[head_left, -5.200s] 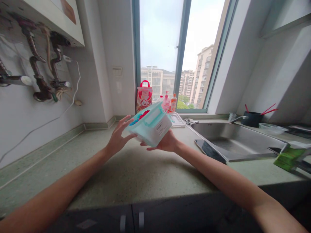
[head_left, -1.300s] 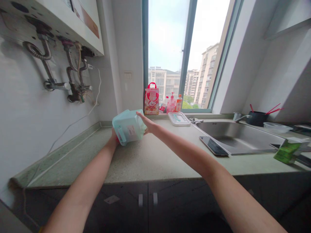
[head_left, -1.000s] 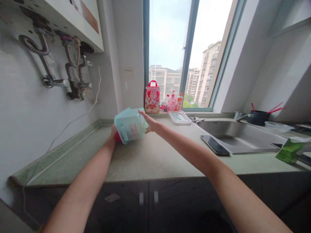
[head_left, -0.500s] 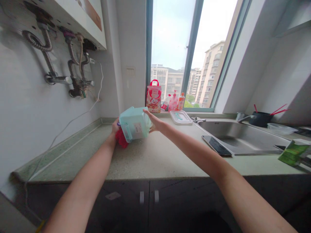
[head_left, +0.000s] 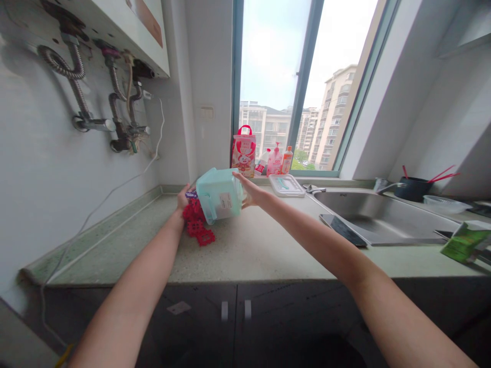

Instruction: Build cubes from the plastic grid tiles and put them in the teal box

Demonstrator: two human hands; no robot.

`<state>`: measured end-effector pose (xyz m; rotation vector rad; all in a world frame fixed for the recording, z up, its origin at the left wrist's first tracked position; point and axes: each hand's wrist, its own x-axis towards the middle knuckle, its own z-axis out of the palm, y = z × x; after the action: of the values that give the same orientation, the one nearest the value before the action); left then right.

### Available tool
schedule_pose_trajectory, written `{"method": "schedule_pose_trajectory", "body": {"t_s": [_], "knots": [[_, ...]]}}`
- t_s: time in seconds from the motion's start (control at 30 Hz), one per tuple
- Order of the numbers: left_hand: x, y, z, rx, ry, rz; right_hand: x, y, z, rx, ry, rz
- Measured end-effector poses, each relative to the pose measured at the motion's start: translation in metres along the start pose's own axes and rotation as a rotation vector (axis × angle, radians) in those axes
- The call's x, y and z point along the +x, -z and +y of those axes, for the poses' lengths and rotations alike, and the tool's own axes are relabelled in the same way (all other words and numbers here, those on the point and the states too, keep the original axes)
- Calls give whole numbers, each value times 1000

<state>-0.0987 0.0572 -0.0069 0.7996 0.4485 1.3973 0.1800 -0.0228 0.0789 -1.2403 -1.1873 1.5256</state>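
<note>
Clearly, both forearms reach forward over the table (head_left: 268, 250), converging on a teal box (head_left: 217, 191) tipped on its side between the hands. The right hand (head_left: 250, 193) wraps the box's right end, its fingers spread from upper edge to underside, gripping it. The left hand (head_left: 183, 199) sits at the box's left end, beside red pieces (head_left: 196, 225) that trail down to the table and a purple piece (head_left: 191, 194); how far its fingers are curled I cannot tell.
</note>
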Motion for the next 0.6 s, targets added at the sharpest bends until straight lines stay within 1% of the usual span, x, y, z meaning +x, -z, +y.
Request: {"method": "schedule_pose_trajectory", "body": {"t_s": [0.27, 0.47, 0.6], "knots": [[-4, -3, 1, 44, -34, 84, -7, 12, -1, 2, -5, -6], [-6, -5, 3, 47, -49, 111, -5, 22, 1, -11, 29, 3], [-9, -5, 4, 56, -47, 108, -10, 28, 0, -11, 16, -15]]}}
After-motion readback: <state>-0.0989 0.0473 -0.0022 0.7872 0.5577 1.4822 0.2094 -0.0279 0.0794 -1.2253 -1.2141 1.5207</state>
